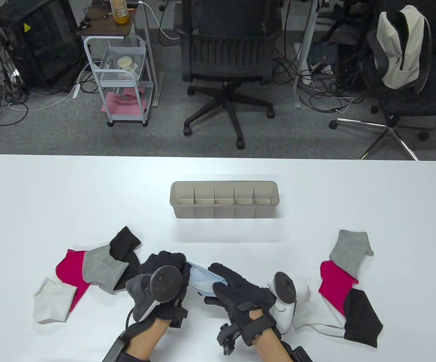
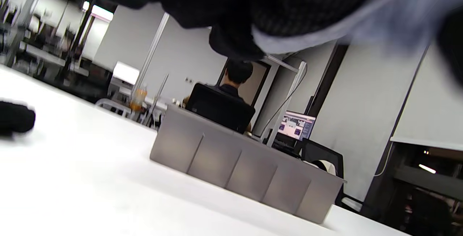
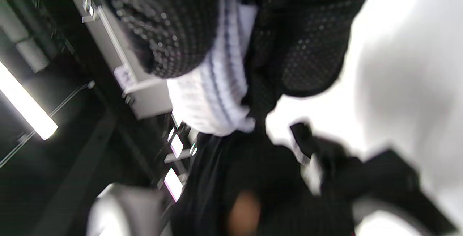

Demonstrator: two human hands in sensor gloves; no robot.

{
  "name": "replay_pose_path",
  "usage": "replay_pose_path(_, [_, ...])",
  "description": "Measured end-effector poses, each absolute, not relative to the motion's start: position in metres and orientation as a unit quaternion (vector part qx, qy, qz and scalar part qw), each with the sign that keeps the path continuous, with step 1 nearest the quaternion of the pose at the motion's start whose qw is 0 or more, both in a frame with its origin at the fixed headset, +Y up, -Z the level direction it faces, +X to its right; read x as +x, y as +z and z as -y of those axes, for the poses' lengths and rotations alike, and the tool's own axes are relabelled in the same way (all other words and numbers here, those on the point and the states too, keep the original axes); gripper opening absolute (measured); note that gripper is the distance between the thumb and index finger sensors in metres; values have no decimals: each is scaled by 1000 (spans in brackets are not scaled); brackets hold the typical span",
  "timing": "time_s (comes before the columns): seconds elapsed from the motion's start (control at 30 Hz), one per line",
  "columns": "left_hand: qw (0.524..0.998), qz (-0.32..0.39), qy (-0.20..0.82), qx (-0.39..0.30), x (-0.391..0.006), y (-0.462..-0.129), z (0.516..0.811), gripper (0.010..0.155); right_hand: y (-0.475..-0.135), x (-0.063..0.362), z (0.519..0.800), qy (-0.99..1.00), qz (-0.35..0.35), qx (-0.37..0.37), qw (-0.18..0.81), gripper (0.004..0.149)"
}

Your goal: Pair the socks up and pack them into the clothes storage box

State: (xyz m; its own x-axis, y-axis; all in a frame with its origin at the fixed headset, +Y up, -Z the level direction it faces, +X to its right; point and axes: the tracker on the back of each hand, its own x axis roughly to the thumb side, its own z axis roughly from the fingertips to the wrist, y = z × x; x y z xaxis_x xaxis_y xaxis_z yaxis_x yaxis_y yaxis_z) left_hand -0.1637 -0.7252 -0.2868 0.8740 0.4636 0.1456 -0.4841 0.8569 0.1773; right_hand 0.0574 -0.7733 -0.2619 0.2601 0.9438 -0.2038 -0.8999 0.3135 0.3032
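White counter [image 1: 218, 173] carries my work, with grey carpet, office chairs and a wire cart beyond. My left hand [image 1: 165, 269] and right hand [image 1: 236, 288] both grip the pale blue socks [image 1: 202, 281] between them, near the beige storage box [image 1: 224, 200]. My left wrist view alone shows a seated person [image 2: 235, 80] and a lit screen [image 2: 296, 125] behind the box.

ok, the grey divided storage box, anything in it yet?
Empty. The table view shows the grey divided plastic storage box with bare compartments; the light blue socks are between the left hand and right hand.
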Motion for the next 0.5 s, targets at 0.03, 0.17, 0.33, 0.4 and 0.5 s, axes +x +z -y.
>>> replay_pose_path(0.03, [959, 47, 259, 107, -163, -287, 725, 42, -263, 55, 775, 580, -167, 59, 795, 55])
replay_pose_path(0.17, [937, 61, 338, 61, -169, -290, 734, 52, -267, 58, 783, 576, -181, 30, 797, 56])
replay_pose_path(0.33, [802, 13, 596, -30, -190, -293, 755, 42, -276, 80, 769, 703, -93, 55, 703, 57])
replay_pose_path(0.4, [761, 37, 646, -49, -187, -293, 756, 53, -277, 83, 765, 747, -64, 66, 658, 60])
replay_pose_path(0.5, [784, 60, 609, -104, -176, -287, 756, 80, -273, 78, 757, 764, -32, 95, 638, 60])
